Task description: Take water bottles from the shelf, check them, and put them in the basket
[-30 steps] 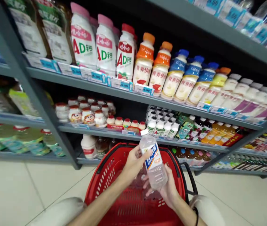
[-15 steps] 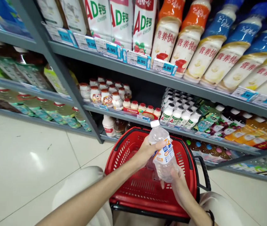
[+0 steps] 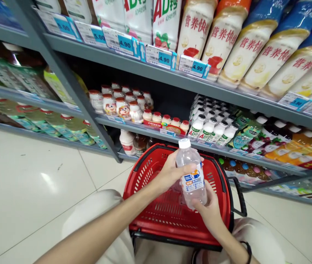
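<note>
A clear plastic drink bottle (image 3: 191, 157) with a white cap and a white, blue and orange label is held nearly upright over a red shopping basket (image 3: 142, 223). My left hand (image 3: 172, 172) is wrapped round its upper part, thumb lying across the label. Lower down, my right hand (image 3: 209, 209) grips the bottle near its base. Behind the bottle, something clear lies in the basket, mostly hidden. The basket's black handle (image 3: 240, 198) hangs at its right side.
Grey shelves (image 3: 112, 55) stand ahead, with large milk drink bottles (image 3: 194, 29) on the upper level. Small red-capped bottles (image 3: 123, 108) and black-capped white bottles (image 3: 208, 126) fill part of the level below. My knees flank the basket on the tiled floor (image 3: 35, 176).
The bottle has turned so its label faces me more and it stands more upright. My right hand has shifted slightly up its base. The view has moved a little closer to the shelves.
</note>
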### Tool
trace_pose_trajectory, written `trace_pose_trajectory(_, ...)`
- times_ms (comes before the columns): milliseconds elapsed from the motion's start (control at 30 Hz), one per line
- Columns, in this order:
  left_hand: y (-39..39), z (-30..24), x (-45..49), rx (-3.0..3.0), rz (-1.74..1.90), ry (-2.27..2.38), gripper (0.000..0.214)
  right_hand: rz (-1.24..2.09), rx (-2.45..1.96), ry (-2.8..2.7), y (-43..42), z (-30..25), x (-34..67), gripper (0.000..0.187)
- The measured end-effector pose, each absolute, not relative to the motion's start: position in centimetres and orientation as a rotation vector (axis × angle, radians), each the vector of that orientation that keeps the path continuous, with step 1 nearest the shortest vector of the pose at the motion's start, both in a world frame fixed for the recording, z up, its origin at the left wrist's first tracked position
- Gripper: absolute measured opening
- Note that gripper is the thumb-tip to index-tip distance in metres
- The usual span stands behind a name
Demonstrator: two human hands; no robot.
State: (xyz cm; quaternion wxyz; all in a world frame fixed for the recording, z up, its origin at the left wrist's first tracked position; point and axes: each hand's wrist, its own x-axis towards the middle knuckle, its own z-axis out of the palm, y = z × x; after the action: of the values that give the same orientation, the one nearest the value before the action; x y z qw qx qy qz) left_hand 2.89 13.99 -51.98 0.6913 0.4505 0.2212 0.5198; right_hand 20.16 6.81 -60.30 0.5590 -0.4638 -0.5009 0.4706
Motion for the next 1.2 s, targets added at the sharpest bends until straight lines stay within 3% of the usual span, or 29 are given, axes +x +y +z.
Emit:
trace_pose_trajectory(267,13.96,-52.14,2.92,1.042,1.124,0.497,0.058,1.144,-1.038,-1.236,6.76,-60.21,20.07,0.057)
trace_pose_trajectory(600,13.9,-52.23,2.94,1.033,1.123,0.515,0.053,1.163,-1.079,-1.198,6.76,-59.97,20.09,0.066)
trace_pose_trajectory(833,13.88,-52.45,2.9,1.047,1.108,0.545,0.055,1.187,-1.064,-1.313,6.78,-59.72,20.29,0.05)
trace_pose_trajectory(1200,13.53,-52.23,3.0,1.05,1.084,0.572,0.061,1.23,-1.042,-1.365,6.55,-59.77,20.44,0.052)
